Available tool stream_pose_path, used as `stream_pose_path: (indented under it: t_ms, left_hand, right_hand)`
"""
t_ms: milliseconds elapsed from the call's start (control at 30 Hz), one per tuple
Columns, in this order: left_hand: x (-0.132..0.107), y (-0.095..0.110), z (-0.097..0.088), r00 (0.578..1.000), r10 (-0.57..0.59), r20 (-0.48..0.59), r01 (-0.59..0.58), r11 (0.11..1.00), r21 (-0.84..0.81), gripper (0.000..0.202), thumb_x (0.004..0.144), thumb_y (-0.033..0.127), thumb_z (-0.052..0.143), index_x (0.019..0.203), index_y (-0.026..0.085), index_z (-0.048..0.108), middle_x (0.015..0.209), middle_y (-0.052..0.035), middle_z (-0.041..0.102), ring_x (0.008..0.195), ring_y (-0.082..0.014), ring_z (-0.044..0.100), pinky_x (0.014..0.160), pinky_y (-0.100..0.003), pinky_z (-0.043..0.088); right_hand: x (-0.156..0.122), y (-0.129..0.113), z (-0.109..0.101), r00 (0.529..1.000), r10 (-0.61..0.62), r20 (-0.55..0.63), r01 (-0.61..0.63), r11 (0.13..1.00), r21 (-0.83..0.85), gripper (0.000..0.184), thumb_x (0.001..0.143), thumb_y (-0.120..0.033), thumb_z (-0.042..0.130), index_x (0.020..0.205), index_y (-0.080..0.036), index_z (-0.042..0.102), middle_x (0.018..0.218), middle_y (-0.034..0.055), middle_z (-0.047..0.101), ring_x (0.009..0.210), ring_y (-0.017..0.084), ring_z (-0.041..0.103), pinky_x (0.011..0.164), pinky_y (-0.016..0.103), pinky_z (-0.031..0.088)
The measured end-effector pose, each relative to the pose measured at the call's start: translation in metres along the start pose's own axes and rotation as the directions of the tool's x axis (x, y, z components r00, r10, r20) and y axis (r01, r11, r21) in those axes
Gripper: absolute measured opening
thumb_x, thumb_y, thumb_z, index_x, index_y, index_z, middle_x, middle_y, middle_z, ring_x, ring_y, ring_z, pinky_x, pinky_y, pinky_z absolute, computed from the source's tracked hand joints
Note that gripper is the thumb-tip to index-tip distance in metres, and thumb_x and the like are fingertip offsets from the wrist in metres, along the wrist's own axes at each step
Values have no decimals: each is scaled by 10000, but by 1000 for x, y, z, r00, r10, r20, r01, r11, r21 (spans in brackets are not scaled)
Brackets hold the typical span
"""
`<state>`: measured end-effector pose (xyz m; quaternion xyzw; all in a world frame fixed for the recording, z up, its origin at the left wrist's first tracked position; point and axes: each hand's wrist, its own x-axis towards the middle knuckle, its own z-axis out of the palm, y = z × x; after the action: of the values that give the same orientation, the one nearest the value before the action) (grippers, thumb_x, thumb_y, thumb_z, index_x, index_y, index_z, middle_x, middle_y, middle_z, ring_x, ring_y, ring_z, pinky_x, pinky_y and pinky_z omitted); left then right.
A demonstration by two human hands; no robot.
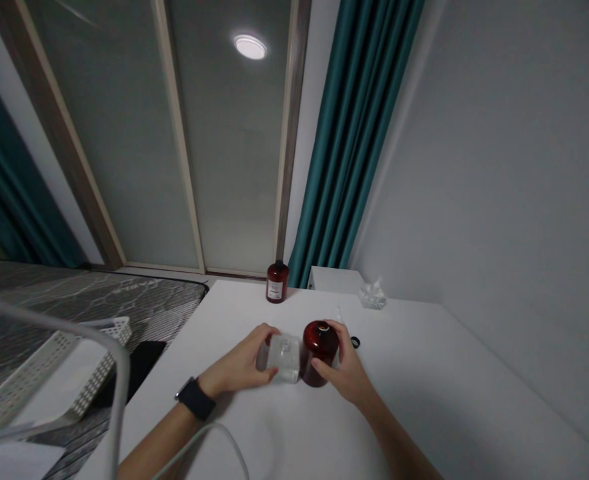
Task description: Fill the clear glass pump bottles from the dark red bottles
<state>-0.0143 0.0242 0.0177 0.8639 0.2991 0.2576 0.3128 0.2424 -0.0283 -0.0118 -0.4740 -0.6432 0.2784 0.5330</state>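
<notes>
Head view. Contents, front to back.

Item 1: left hand (239, 360), fingers curved over the far side of a clear square block (283, 358), thumb toward the near side, in a narrow hold around the block. A black smartwatch (197, 398) sits on the wrist.

Item 2: right hand (344, 368), spread wide around a dark red bottle (317, 355), thumb on the near side and fingers over the far shoulder. The bottle stands just beside the block, apparently touching it, mid-table on a white table (414, 373). Whether it is upright or tilted is hard to tell from this angle.

Item 3: a small black ring (355, 342), just right of the right hand.

Item 4: a second dark red bottle (277, 282), upright at the far edge, with a pale label.

Item 5: a crumpled clear plastic bag (373, 295), far right.

Item 6: a white cable (209, 433), curving past the left forearm at the near edge.

Condition notes: the smooth faces of the block may slip from the fingers if the hold loosens. The rounded bottle may tip or roll if released off balance, and with the two so close, a knock could send either one sliding. The cable could snag the left forearm if it swings wide.
</notes>
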Motion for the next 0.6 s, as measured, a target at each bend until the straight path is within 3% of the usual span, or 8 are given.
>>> stream_pose_path:
  t_ms: [367,600]
  left_hand:
    - [-1,1,1,1000,-14,-11,13,999,-41,451,730,232,660,1150,176,503,1089,-72,585,951,-240,583,839,-372,508]
    - [-1,4,1,998,-58,-17,57,997,-58,472,683,176,647,1132,165,505,1077,-72,603,979,-249,569,878,-387,495]
  right_hand:
    - [9,-5,-1,999,11,-30,-12,999,-33,633,710,-257,717,1277,-250,437,1285,88,522,1222,291,526,1127,503,371]
    - [42,-10,-7,999,-34,-35,30,995,-94,636,724,-256,722,1294,-248,442,1314,82,534,1251,271,513,1140,477,358]
